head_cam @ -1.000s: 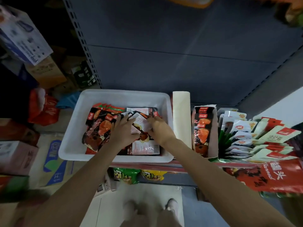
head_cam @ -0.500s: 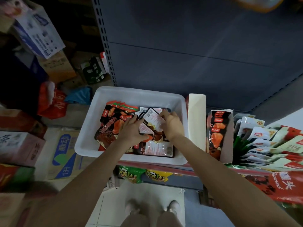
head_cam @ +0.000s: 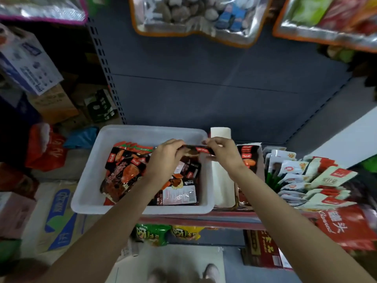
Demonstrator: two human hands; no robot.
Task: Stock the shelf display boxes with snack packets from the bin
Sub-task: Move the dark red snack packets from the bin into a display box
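Observation:
A white plastic bin [head_cam: 87,203] sits on the shelf edge, holding several dark red and black snack packets [head_cam: 124,172]. Above its right half, my left hand [head_cam: 166,160] and my right hand [head_cam: 225,155] pinch the two ends of a small stack of packets [head_cam: 196,150], seen edge-on. To the right stands an open display box [head_cam: 250,158] with the same dark packets upright inside, its white flap [head_cam: 221,180] lying against the bin.
White and red sachets [head_cam: 306,178] fill a display further right, above a red bag [head_cam: 344,229]. Large silver snack bags [head_cam: 195,19] hang overhead. Cardboard cartons [head_cam: 53,103] and a red bag [head_cam: 46,146] crowd the floor at left. Green and yellow bags [head_cam: 169,233] sit on the shelf below.
Both hands have risen out of the bin with a stack of packets held between them and shifted right toward the display box. The camera has tilted upward.

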